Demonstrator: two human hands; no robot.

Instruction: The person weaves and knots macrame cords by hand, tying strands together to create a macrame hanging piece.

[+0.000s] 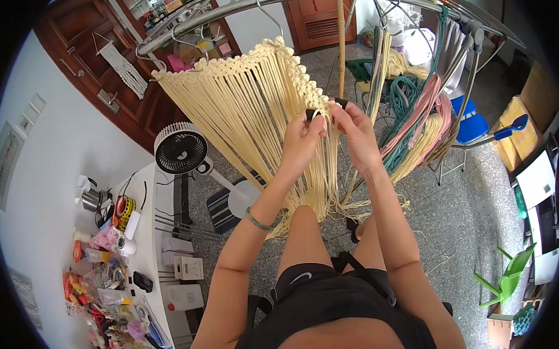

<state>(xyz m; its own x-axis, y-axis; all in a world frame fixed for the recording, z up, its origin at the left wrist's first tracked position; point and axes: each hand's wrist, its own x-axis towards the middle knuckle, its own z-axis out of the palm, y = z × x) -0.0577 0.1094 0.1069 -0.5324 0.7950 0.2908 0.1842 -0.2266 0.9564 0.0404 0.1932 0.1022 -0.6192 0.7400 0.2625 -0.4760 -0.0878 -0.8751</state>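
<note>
A cream macrame piece hangs by hooks from a metal rail, with a knotted band along its top and long loose cords below. At the right end of that band, my left hand pinches a cream cord close to the knots. My right hand is beside it, thumb and fingers closed on cord at the same edge. Black covers show on fingers of both hands. The exact path of the cord between the fingertips is partly hidden. Below my hands, loose cord ends gather at my knees and trail onto the floor.
Teal, pink and cream cord bundles hang at the right of the rail. A fan stands left of the macrame. A cluttered white table runs along the left. A blue chair and a small green chair are at right.
</note>
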